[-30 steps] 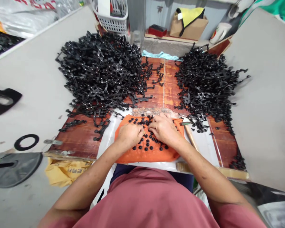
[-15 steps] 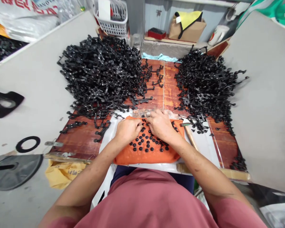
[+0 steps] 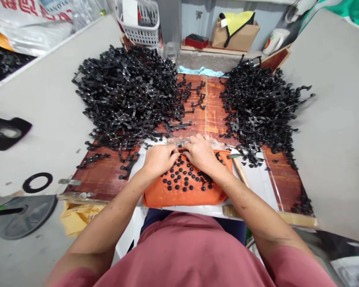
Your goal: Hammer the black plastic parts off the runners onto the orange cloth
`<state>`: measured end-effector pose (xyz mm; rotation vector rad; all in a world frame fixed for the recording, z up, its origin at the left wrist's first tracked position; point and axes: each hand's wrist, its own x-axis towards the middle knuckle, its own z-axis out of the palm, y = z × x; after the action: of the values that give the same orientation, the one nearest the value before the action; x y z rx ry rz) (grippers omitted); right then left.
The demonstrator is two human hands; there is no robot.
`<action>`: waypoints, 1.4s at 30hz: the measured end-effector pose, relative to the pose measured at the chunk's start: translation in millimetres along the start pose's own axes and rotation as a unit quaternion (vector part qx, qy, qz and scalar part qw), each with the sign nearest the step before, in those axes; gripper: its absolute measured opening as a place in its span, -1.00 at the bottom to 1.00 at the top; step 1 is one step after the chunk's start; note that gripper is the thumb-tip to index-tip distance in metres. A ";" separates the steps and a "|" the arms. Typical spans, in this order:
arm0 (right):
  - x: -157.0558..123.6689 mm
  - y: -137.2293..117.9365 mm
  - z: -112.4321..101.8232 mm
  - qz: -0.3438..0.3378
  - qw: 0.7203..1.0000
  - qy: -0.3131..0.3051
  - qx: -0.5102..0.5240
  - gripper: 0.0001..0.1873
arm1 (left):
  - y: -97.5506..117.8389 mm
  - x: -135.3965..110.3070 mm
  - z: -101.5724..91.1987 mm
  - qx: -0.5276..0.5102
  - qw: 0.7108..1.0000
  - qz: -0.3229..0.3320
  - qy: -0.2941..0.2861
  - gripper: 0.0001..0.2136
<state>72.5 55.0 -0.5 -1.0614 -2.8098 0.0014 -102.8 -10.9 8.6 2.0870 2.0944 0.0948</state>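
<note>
Over the far edge of an orange cloth [image 3: 185, 199], my two hands meet almost fingertip to fingertip. My left hand [image 3: 159, 160] is closed in a pinch, with a small black part [image 3: 180, 151] at its fingertips. From the other side, my right hand [image 3: 201, 154] pinches at that same spot, its fingers bent and partly hiding the part. Several small round black pieces [image 3: 177, 180] lie scattered on the cloth below my hands. A few more black pieces [image 3: 218, 156] rest beside my right wrist.
A large heap of black strip-like parts [image 3: 128, 95] stands at the back left, a smaller heap [image 3: 254, 103] at the right. A tool with a green tip [image 3: 233, 156] and a wooden stick [image 3: 241, 172] lie right of the cloth. Grey panels [image 3: 335, 119] flank the table.
My left hand has shifted slightly up and away from me, its fingertips closer to those of my right hand. My right hand has moved a little left. The cloth and heaps stay put.
</note>
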 end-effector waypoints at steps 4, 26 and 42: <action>4.5 0.0 4.7 -0.021 1.000 -0.001 -0.012 -0.67 | 11.5 12.1 -7.4 0.042 0.998 0.002 -0.048 -0.71; -17.2 -18.0 -17.1 -0.030 0.997 -0.060 0.048 -0.73 | 11.3 -0.6 -9.4 0.051 0.996 0.029 -0.065 -0.73; -6.2 -1.5 -13.4 0.041 0.998 -0.022 0.053 -0.72 | -13.8 55.6 -2.4 -0.016 0.991 0.131 -0.008 -0.76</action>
<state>77.8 49.1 12.0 -1.1636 -2.7671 0.1814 -116.6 44.5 3.9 2.3232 1.7852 0.1449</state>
